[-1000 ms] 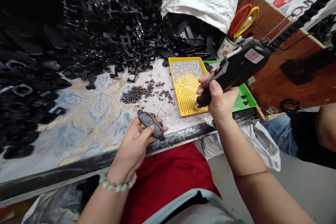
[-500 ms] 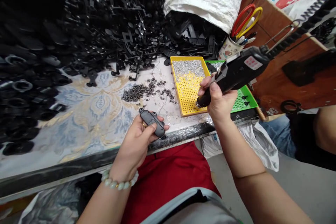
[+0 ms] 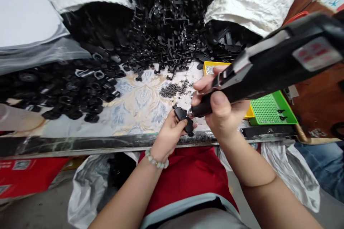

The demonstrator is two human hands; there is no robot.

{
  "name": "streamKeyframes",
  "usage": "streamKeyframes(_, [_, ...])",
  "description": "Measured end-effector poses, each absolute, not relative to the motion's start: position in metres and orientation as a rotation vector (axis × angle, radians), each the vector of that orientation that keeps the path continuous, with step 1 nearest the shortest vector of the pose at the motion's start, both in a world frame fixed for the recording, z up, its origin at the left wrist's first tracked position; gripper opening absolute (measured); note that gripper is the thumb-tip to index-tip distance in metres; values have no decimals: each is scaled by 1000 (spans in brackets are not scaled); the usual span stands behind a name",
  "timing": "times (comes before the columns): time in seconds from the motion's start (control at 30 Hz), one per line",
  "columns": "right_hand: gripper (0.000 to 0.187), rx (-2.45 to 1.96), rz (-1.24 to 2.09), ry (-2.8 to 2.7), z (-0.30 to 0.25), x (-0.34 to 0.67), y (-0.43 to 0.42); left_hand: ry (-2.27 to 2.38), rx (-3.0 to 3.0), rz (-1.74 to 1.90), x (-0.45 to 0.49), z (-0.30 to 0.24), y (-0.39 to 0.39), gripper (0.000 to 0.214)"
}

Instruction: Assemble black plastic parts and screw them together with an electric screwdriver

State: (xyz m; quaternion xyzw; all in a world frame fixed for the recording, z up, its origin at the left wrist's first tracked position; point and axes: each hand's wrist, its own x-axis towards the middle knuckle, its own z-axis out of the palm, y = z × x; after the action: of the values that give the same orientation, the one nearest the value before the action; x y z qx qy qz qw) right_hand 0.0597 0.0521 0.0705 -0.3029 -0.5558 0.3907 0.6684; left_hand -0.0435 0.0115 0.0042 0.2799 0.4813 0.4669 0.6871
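My left hand (image 3: 169, 135) holds a small black plastic part (image 3: 182, 115) between thumb and fingers, low over the table's front edge. My right hand (image 3: 223, 109) grips a black handheld electric tool (image 3: 279, 59) with a dark handle and a small metal tip. That tip sits right at the part's near side, and I cannot tell whether they touch. The right hand and tool cover most of a yellow tray behind them.
A heap of black plastic parts (image 3: 166, 32) and black rings (image 3: 70, 89) cover the patterned tabletop's back. Small dark studs (image 3: 172, 90) lie loose nearby. A green perforated tray (image 3: 268, 109) stands right. White woven sacks (image 3: 255, 0) rise behind; plastic bags (image 3: 290, 171) hang below the edge.
My right hand has carried the tool left, away from the yellow tray, bringing its tip to the black part. My left hand has turned the part. The whole view has shifted.
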Motion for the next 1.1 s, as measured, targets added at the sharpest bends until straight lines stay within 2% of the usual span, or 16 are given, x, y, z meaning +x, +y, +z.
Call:
streamKeyframes(0.1, [31,-728,900,-1305,68,50,57,1083,627,1053,-43,3,11,27])
streamKeyframes(0.23, [25,-709,932,-1288,69,48,64,1045,645,1062,-44,0,11,23])
streamKeyframes(0.47, [27,-700,956,-1208,60,41,71,1031,654,1074,-43,1,11,24])
streamKeyframes(0.6, [20,-611,917,-1178,52,41,70,1055,659,1078,-42,1,11,25])
streamKeyframes(0.8, [23,-554,847,-1204,42,39,67,1078,735,1066,-42,-1,11,21])
streamKeyframes(0.93, [19,-565,839,-1271,57,47,65,1063,739,992,-44,1,13,21])
streamKeyframes(1.1, [25,-660,646,-1158,81,96,66,1061,685,914,-52,3,13,31])
